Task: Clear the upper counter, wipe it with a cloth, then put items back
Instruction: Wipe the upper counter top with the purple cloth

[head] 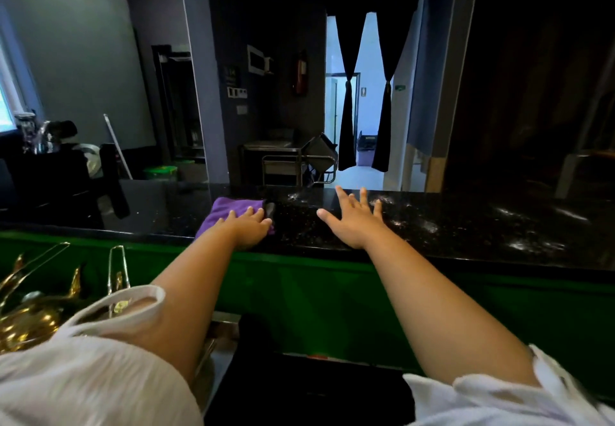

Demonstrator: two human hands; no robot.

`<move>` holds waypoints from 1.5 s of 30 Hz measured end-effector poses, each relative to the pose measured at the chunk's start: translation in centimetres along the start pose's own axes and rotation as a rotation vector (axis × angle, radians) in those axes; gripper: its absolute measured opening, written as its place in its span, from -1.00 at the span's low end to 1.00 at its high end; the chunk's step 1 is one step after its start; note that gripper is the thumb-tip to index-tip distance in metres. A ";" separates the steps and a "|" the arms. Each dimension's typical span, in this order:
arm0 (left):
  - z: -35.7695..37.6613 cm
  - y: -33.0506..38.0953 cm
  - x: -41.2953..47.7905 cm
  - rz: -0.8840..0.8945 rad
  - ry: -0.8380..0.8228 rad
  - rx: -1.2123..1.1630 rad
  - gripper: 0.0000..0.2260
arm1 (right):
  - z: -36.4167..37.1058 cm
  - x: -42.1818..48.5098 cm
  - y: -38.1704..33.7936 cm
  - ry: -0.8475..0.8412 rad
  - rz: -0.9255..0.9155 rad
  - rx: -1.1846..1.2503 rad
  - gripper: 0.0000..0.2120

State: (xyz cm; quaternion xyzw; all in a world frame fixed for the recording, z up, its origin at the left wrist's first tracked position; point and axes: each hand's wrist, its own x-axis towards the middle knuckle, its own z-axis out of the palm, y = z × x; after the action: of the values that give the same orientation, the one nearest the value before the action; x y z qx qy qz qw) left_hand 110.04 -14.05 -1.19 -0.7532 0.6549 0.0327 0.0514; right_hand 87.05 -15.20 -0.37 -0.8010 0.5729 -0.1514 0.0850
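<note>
Flatly, left hand (pixel 249 227) presses purple cloth (pixel 229 207) on counter (pixel 466 226)

Two black curtains (pixel 347 102), tied at the middle, hang in the bright doorway. A red fire extinguisher (pixel 301 72) is mounted on the dark wall, above a steel trolley (pixel 283 161). A white pole (pixel 117 146) leans near a green bucket (pixel 160 172). A gold ornament (pixel 30 319) sits lower left.

My left sleeve (pixel 100 369) short, loose, white, thin crinkled fabric, rolled hem, my right sleeve (pixel 482 399) the same white, rumpled edge, arms (pixel 429 296) bare down to left hand (pixel 248 226) and right hand (pixel 354 222)
</note>
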 end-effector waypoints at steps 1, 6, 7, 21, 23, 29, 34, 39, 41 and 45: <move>-0.2 -0.9 1.0 -0.048 -0.003 -0.011 -0.54 | 0.2 0.1 0.2 0.023 -0.002 0.011 -0.28; -2.3 -1.0 3.2 -0.152 0.014 -0.037 -0.57 | 0.4 0.4 0.7 0.078 -0.042 0.023 -0.28; -2.9 -0.2 3.3 -0.135 0.007 -0.057 -0.57 | 0.5 0.5 0.7 0.068 -0.037 0.019 -0.28; -3.7 -0.1 3.1 -0.011 -0.053 -0.054 -0.57 | 0.5 0.4 0.8 0.027 -0.020 -0.027 -0.33; -4.1 -0.2 4.8 -0.079 -0.050 -0.184 -0.52 | 0.5 0.7 0.8 0.027 -0.003 -0.031 -0.33; -4.2 5.3 4.8 0.112 0.002 -0.126 -0.55 | 0.3 0.9 0.8 0.000 0.017 -0.040 -0.35; -3.1 3.9 2.4 0.114 -0.039 -0.122 -0.57 | 0.2 0.3 0.6 -0.004 -0.018 -0.081 -0.36; -3.4 0.8 3.4 -0.038 -0.035 -0.009 -0.55 | 0.1 0.2 0.4 -0.036 -0.010 -0.107 -0.37; -3.9 0.6 5.2 -0.103 -0.023 -0.046 -0.52 | 0.2 0.4 0.5 -0.033 -0.013 -0.103 -0.37; -4.8 0.6 9.4 -0.169 -0.022 -0.075 -0.51 | 0.4 0.6 0.6 -0.025 -0.023 -0.093 -0.36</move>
State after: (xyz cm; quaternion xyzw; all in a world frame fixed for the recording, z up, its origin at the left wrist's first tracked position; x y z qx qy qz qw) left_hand 110.68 -24.00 2.46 -0.8068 0.5868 0.0608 0.0330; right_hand 86.85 -15.99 -0.87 -0.8125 0.5690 -0.1156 0.0532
